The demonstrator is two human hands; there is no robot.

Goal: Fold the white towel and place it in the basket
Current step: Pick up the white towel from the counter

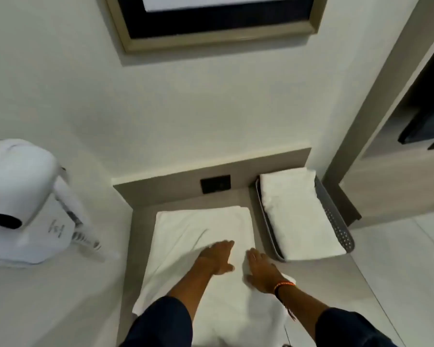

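A white towel lies spread flat on a low grey bench, running from the back panel down past my arms. My left hand rests palm down on its middle, fingers apart. My right hand presses flat on the towel's right edge, close beside the left; a small towel corner shows past my right wrist. To the right stands a grey perforated basket holding a folded white towel. Neither hand grips anything.
A white wall-mounted hair dryer hangs at the left. A black socket plate sits in the bench's back panel. A framed picture hangs above. At the right are a wooden cabinet and a pale tiled floor.
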